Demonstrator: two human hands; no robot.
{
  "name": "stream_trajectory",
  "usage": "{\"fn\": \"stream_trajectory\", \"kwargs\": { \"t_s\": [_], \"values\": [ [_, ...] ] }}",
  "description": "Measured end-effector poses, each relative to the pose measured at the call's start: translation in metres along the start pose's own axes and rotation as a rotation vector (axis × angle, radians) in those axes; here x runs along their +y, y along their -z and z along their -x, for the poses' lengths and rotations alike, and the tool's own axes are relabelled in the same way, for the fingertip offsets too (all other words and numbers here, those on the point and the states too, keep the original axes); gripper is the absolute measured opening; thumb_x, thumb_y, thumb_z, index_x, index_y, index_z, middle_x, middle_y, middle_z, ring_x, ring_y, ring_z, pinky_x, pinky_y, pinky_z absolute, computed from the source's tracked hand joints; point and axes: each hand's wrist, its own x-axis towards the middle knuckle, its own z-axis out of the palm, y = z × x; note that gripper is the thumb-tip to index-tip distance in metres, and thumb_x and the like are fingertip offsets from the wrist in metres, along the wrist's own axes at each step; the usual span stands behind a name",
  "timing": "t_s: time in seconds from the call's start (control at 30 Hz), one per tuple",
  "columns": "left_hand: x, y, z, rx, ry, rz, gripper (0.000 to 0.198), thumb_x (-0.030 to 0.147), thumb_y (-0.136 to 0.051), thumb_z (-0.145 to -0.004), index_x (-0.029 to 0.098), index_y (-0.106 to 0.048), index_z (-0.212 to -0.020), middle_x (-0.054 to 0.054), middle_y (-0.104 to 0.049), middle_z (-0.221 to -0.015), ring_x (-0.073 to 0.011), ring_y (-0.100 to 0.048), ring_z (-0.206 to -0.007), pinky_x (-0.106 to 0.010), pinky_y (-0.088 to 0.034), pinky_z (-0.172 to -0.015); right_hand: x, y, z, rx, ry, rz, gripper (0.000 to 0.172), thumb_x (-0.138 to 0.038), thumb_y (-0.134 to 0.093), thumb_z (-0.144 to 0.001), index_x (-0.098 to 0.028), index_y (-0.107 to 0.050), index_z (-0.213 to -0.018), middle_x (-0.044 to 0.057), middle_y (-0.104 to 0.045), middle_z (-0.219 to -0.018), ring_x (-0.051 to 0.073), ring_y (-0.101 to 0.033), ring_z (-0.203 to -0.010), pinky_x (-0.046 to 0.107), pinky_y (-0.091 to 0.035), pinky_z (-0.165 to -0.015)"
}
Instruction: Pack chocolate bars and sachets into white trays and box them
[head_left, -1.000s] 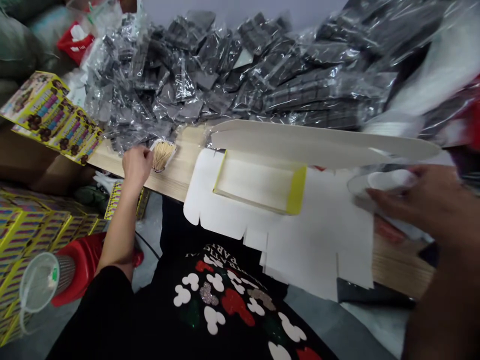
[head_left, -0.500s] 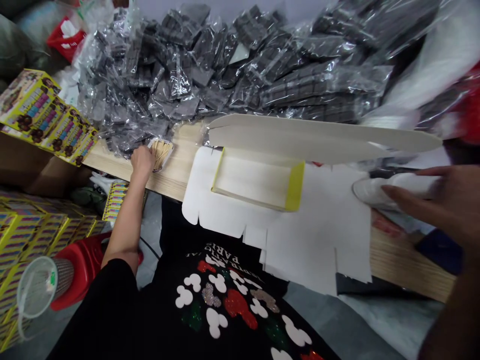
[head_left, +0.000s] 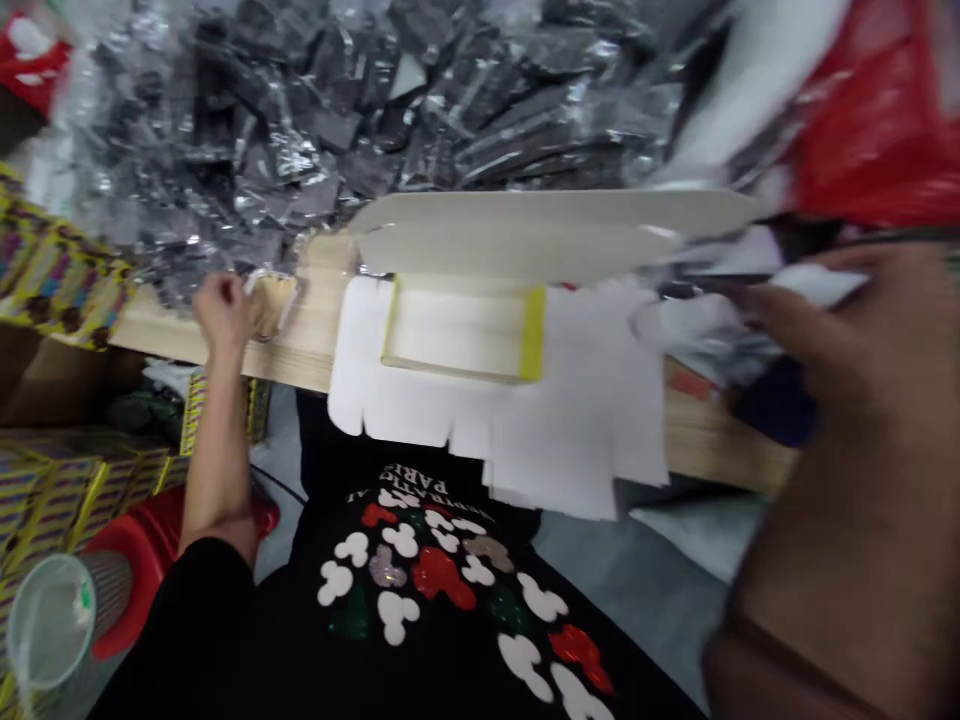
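My left hand (head_left: 223, 312) is closed, fingertips pinched together, beside a small tray of thin wooden sticks (head_left: 274, 304) on the table; what is in the pinch, if anything, is too small to see. At right, my right hand (head_left: 877, 330) is smeared by motion, with a white thing (head_left: 821, 284) at its fingers; whether it grips this is unclear. A blurred whitish cylinder (head_left: 694, 325) lies near the thumb. Between my hands, an open shallow box with yellow edges (head_left: 459, 325) rests on a flat white cardboard blank (head_left: 570, 420).
Clear bags of grey pieces (head_left: 360, 110) are heaped along the back. Yellow printed boxes (head_left: 60, 270) stand at left. Below are a red stool (head_left: 150, 540) and a white basket (head_left: 52, 620). A red bag (head_left: 877, 130) is at back right, a dark blue item (head_left: 776, 400) below it.
The view has shifted, so the table things appear further left. My left hand stays beside the stick tray, fingers now more pinched. My right hand appears higher, its thumb further from the whitish cylinder.
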Motion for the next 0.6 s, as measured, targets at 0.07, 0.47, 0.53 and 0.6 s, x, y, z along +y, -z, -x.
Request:
{"fn": "stream_trajectory", "kwargs": {
  "t_s": [0.07,0.47,0.53,0.6],
  "values": [
    [0.013,0.009,0.018,0.243,-0.273,0.101,0.024,0.023,-0.053,-0.105,0.014,-0.074,-0.11,-0.009,-0.077,-0.101,-0.0215,-0.071,-0.098,-0.038,-0.056,-0.096,-0.017,0.01,-0.003,0.034,-0.016,-0.023,0.04,-0.057,-0.076,-0.074,-0.029,-0.063,-0.1,0.015,-0.078,-0.108,0.035,-0.078,-0.099,0.053,-0.062,-0.086],
    [0.21,-0.052,0.094,-0.594,-1.116,-0.292,0.036,0.008,-0.045,-0.103,0.014,-0.079,-0.111,-0.017,-0.075,-0.108,-0.0295,-0.075,-0.092,-0.037,-0.053,-0.072,-0.101,0.047,0.01,-0.485,-0.249,-1.319,0.062,-0.058,-0.091,-0.07,-0.027,-0.059,-0.114,0.003,-0.074,-0.104,0.019,-0.075,-0.089,0.03,-0.064,-0.07],
    [0.215,-0.057,0.09,-0.709,-1.085,-0.373,0.035,0.011,-0.046,-0.103,0.013,-0.08,-0.108,-0.018,-0.074,-0.113,-0.0327,-0.076,-0.098,-0.039,-0.054,-0.076,-0.118,0.049,0.021,-0.64,-0.135,-1.345,0.063,-0.061,-0.091,-0.075,-0.028,-0.059,-0.119,0.004,-0.073,-0.11,0.021,-0.074,-0.097,0.032,-0.064,-0.077],
    [0.208,-0.056,0.088,-0.711,-1.039,-0.32,0.033,0.018,-0.048,-0.106,0.014,-0.08,-0.111,-0.018,-0.075,-0.117,-0.0335,-0.076,-0.101,-0.04,-0.055,-0.078,-0.136,0.046,0.031,-0.737,0.001,-1.276,0.064,-0.064,-0.086,-0.081,-0.027,-0.057,-0.125,0.005,-0.07,-0.113,0.022,-0.072,-0.101,0.034,-0.062,-0.081]
  ]
}}
